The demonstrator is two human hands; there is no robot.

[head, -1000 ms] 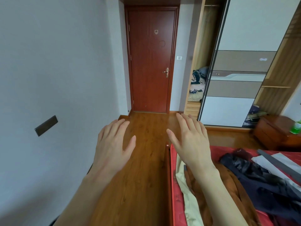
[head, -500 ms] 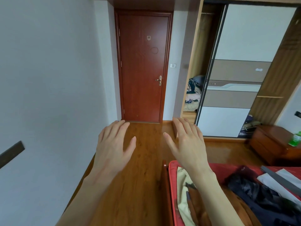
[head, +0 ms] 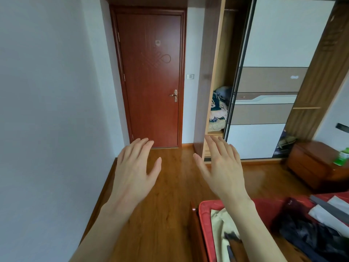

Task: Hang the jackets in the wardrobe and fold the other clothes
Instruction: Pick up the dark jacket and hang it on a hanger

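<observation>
Both my hands are held out in front of me, palms down, fingers straight, holding nothing. My left hand [head: 135, 171] hovers over the wooden floor; my right hand [head: 222, 168] is above the corner of the red bed [head: 264, 207]. On the bed lie a cream garment [head: 219, 229], a brown garment [head: 236, 248] under my right forearm, a dark navy jacket [head: 306, 233] and a white and grey garment [head: 330, 210]. The wardrobe [head: 264, 82] stands ahead on the right, its left compartment open with a pile of folded clothes [head: 219, 108] inside.
A closed red-brown door [head: 151, 78] faces me at the end of the wooden floor [head: 170, 195]. A white wall runs along the left. A low wooden cabinet [head: 317, 165] with a green and white bottle [head: 342, 156] stands at the right.
The view has tilted up and shifted left, so the door and wardrobe sit lower and the bed has slid toward the bottom right. Both hands stay spread and empty.
</observation>
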